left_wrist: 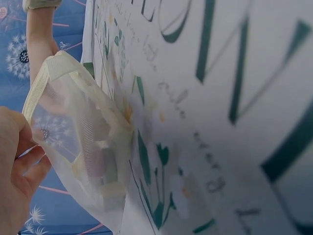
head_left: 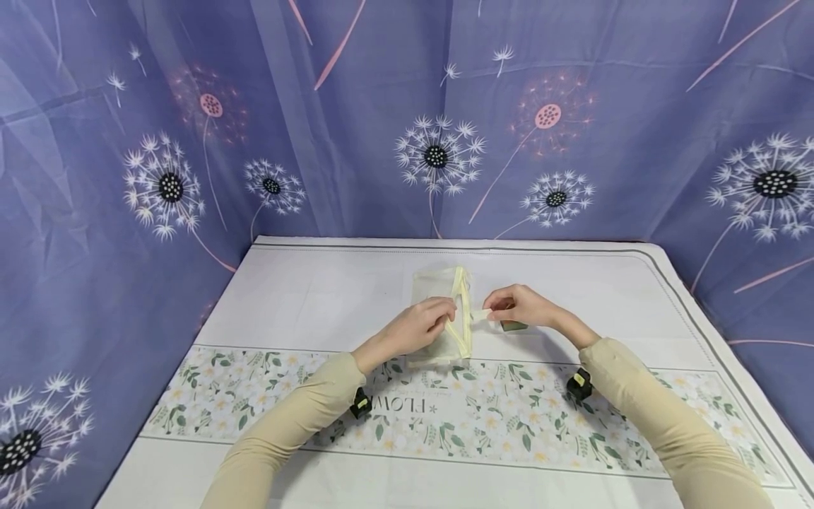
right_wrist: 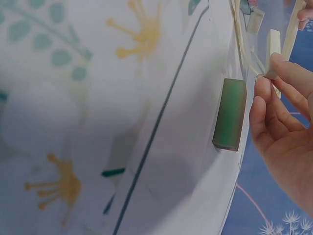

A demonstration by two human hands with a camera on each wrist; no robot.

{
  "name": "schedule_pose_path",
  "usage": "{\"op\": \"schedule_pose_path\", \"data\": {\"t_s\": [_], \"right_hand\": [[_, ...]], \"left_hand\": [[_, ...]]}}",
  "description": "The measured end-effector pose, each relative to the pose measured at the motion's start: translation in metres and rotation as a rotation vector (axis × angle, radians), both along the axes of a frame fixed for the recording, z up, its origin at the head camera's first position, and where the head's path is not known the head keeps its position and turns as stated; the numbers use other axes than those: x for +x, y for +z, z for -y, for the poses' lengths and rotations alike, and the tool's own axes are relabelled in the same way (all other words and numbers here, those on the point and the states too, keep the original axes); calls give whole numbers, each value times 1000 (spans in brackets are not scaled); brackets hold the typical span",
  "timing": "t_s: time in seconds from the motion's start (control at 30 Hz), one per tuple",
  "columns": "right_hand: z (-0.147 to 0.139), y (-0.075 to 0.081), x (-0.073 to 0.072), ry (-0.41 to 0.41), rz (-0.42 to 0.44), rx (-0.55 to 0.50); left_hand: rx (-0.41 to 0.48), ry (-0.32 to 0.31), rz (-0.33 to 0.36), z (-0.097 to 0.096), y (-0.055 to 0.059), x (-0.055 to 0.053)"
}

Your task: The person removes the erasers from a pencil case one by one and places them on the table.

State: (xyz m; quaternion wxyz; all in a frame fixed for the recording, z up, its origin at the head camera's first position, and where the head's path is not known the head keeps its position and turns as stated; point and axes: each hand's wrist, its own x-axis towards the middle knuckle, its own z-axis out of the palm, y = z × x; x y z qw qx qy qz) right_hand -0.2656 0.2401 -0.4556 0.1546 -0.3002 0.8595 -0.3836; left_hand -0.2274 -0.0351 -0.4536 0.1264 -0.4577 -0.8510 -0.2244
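A see-through mesh pouch point(head_left: 432, 283) with pale yellow trim lies on the table, its mouth facing right. My left hand point(head_left: 420, 325) pinches the upper edge of that mouth and holds it apart. Several small blocks point(left_wrist: 110, 166), pinkish, grey and pale, show through the mesh. Just right of the opening, my right hand point(head_left: 524, 305) pinches a small cream-coloured block point(right_wrist: 274, 46) between thumb and fingertips. A green block point(right_wrist: 230, 115) rests on the table below the right hand, apart from it.
The white table cover point(head_left: 318, 297) carries a printed floral band point(head_left: 267, 396) with lettering. Purple dandelion-patterned curtains point(head_left: 356, 177) stand along the back and sides. A black wrist device point(head_left: 579, 384) sits at the right cuff, another at the left.
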Motion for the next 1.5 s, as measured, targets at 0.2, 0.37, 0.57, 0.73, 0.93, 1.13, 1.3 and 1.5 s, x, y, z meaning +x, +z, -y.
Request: {"op": "schedule_pose_path", "data": {"t_s": [0.2, 0.37, 0.57, 0.73, 0.93, 1.13, 1.3, 1.5], "right_hand": [[-3, 2, 2, -21, -21, 6], [-2, 8, 7, -47, -24, 17], [3, 27, 19, -46, -5, 25], [3, 30, 21, -53, 4, 23], [1, 28, 20, -46, 11, 0], [-8, 10, 9, -41, -4, -15], [-14, 1, 2, -52, -17, -21], [-16, 1, 1, -67, -9, -11]], "left_hand": [[7, -15, -7, 0, -1, -1], [-1, -5, -11, 0, -1, -1], [-8, -2, 8, 0, -1, 0], [-8, -9, 12, 0, -1, 0], [-16, 0, 4, 0, -2, -1], [-23, 14, 1, 0, -3, 0], [-25, 13, 2, -1, -3, 0], [-26, 18, 15, -2, -3, 1]]}}
